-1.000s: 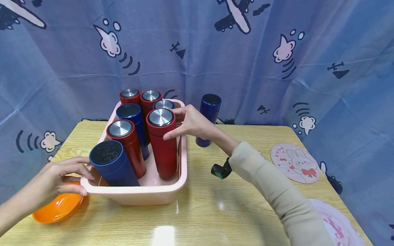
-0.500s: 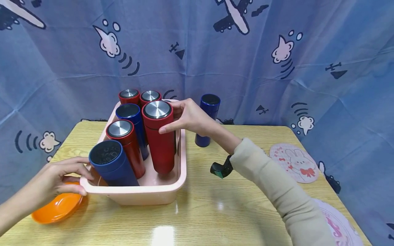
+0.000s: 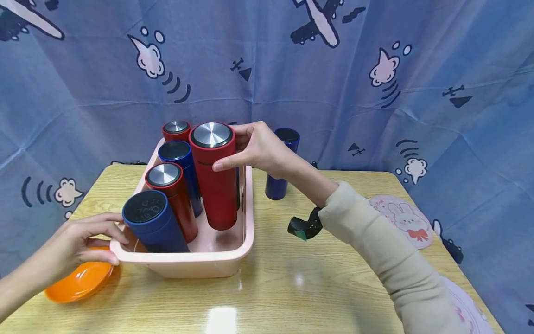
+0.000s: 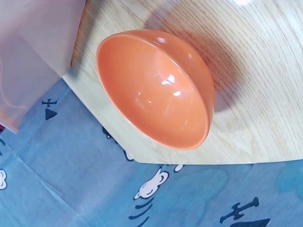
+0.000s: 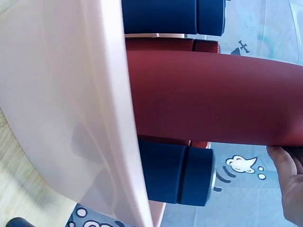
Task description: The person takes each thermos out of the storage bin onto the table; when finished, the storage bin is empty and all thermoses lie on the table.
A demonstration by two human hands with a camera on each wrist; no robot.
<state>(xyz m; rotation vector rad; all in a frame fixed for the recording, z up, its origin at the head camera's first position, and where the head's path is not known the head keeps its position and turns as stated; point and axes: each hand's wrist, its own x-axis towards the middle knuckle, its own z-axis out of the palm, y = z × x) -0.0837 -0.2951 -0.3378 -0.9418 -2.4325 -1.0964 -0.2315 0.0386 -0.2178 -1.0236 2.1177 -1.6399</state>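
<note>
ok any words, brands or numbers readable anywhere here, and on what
No text reads clearly.
Lid of the front blue flask: faint markings, too blurred to read.
Bunny coaster: picture only, plus tiny marks too small to read.
Blue curtain: cartoon planes and clouds, no words.
Red flask held by the right hand: no label visible.

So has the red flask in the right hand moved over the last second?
Yes. The red flask has risen: its base is now off the floor of the pink tub, gripped by the right hand.
</note>
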